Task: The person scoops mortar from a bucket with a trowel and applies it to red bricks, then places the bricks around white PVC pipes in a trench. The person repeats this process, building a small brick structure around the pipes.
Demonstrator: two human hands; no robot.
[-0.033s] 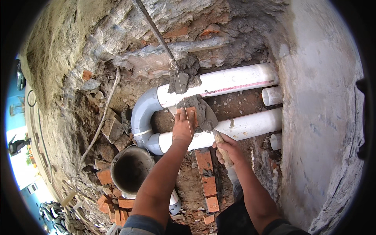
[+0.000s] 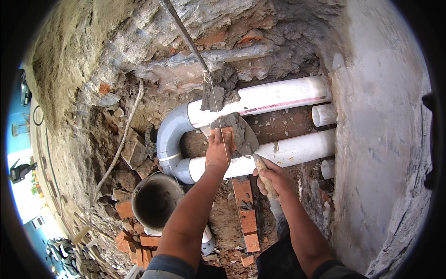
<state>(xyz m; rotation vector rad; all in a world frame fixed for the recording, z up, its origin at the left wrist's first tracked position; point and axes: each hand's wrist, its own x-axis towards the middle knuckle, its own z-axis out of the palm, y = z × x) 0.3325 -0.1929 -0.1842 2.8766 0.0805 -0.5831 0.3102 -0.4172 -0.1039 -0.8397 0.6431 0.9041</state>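
Note:
My left hand [image 2: 218, 151] is closed on an orange brick [image 2: 227, 131] between two white pipes. Wet grey mortar [image 2: 236, 126] coats the brick's far and right sides. A trowel [image 2: 251, 140] is in my right hand [image 2: 275, 179], its wooden handle in my fist and its blade against the mortar. The far pipe [image 2: 278, 95] and the near pipe [image 2: 302, 148] join at the left through a grey U-shaped bend [image 2: 168, 135]. More mortar [image 2: 213, 99] lies over the far pipe. A taut string [image 2: 235, 197] runs past the brick and my left fingers.
A dark bucket [image 2: 157, 201] stands left of my left forearm, near a pile of loose bricks [image 2: 134, 244]. A row of bricks [image 2: 244, 204] lies on the soil between my arms. At right rises a plastered wall [image 2: 381, 139]; a metal rod [image 2: 183, 35] slants in from above.

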